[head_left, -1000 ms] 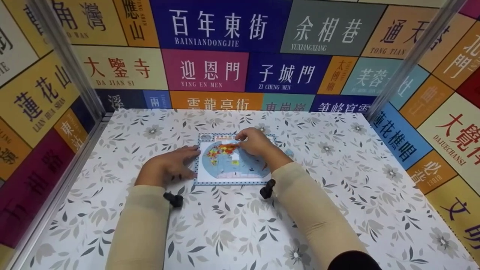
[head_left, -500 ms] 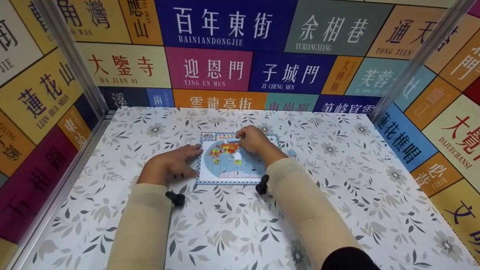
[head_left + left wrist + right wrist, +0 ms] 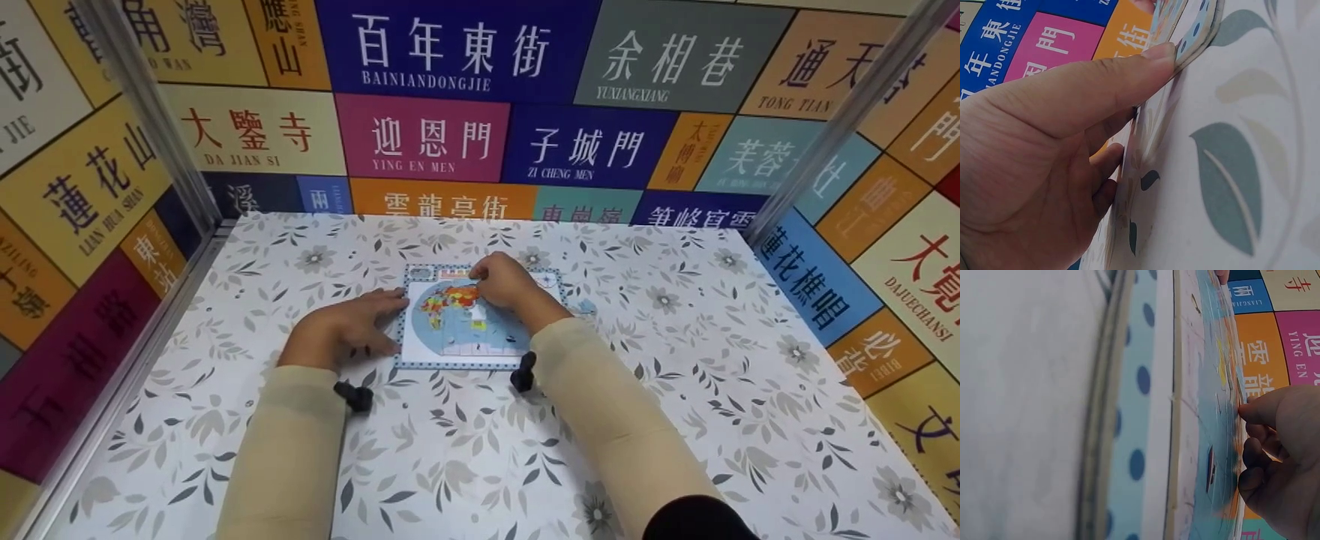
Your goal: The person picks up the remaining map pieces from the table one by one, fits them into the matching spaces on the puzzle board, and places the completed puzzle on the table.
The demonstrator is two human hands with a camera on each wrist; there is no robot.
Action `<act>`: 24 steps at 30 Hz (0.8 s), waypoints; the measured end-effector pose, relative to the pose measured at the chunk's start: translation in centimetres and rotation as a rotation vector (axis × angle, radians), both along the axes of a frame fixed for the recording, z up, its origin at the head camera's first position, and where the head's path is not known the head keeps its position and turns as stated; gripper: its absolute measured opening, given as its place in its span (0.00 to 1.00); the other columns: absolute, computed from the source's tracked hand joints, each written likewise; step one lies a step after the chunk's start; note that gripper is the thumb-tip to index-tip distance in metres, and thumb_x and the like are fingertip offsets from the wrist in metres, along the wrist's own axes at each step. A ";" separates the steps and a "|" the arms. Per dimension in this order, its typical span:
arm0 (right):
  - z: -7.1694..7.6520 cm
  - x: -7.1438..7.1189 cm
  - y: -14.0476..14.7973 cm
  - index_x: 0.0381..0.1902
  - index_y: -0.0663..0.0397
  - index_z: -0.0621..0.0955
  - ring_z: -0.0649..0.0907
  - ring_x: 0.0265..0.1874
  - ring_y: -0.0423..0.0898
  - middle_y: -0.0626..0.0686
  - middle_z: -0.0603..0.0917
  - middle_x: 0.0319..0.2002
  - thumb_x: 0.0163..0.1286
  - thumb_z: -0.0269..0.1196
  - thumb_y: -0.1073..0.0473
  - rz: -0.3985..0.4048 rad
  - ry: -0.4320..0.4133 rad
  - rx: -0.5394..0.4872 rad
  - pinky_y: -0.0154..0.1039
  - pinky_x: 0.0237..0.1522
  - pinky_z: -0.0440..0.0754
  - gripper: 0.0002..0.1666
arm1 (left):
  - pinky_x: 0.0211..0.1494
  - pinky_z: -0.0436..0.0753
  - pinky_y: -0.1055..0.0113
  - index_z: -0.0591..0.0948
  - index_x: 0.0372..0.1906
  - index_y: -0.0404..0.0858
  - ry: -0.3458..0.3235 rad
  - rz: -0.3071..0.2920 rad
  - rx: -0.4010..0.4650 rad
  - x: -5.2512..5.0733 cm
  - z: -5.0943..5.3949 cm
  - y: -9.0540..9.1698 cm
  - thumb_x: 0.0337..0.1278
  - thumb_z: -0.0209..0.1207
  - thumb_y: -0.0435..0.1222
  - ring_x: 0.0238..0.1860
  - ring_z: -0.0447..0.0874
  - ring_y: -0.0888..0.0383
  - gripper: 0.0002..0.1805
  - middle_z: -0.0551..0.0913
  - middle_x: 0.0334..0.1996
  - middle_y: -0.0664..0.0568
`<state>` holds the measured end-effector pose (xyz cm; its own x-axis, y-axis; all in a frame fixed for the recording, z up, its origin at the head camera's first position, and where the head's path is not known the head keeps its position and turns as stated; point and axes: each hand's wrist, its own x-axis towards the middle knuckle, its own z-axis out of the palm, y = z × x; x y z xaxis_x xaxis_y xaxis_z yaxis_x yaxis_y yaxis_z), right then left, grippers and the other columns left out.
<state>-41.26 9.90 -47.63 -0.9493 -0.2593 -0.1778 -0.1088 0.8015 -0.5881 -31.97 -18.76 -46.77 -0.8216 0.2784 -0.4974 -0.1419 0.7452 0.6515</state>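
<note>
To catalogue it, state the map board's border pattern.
The border is light blue with darker blue dots; right wrist view shows best.

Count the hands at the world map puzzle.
2: the left hand at the left edge of the world map puzzle, the right hand at its upper part.

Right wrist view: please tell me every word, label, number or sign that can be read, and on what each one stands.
"寺": cream panel; small letters beside it are cut off.
"兩" and "LIANGJI", ending blurred: blue panel.
"雲龍": orange panel.
"YING EN" and a cut-off "迎": pink panel, just above the right hand.
Teal panel, bottom: sign cut off, unreadable.
Puzzle board: marks too blurred to read; no numbers legible.
</note>
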 end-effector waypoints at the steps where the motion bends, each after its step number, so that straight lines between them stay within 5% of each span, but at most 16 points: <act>1: 0.0 -0.1 -0.1 0.58 0.51 0.87 0.80 0.59 0.49 0.52 0.82 0.60 0.75 0.63 0.64 -0.002 -0.008 0.006 0.50 0.69 0.82 0.17 | 0.90 0.37 0.36 0.63 0.82 0.69 -0.001 0.002 0.000 0.0 0.0 0.0 0.55 0.78 0.40 0.91 0.30 0.52 0.54 0.44 0.89 0.71; 13: -0.3 0.0 -0.1 0.59 0.49 0.87 0.80 0.58 0.49 0.51 0.81 0.57 0.77 0.63 0.61 -0.001 -0.026 -0.008 0.50 0.71 0.81 0.16 | 0.91 0.36 0.37 0.63 0.83 0.69 0.023 -0.021 -0.030 -0.1 -0.2 -0.1 0.55 0.78 0.42 0.91 0.31 0.53 0.53 0.45 0.89 0.71; 24: -0.2 0.6 0.3 0.58 0.53 0.88 0.81 0.56 0.52 0.56 0.81 0.57 0.77 0.60 0.61 0.057 0.046 -0.025 0.51 0.67 0.82 0.18 | 0.91 0.37 0.37 0.63 0.83 0.67 0.029 -0.019 -0.015 0.1 0.0 0.0 0.57 0.78 0.41 0.91 0.31 0.52 0.53 0.44 0.89 0.68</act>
<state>-40.65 10.22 -47.83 -0.9399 -0.3170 -0.1269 -0.1814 0.7784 -0.6010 -31.85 -18.81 -46.72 -0.8305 0.2868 -0.4775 -0.1086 0.7575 0.6438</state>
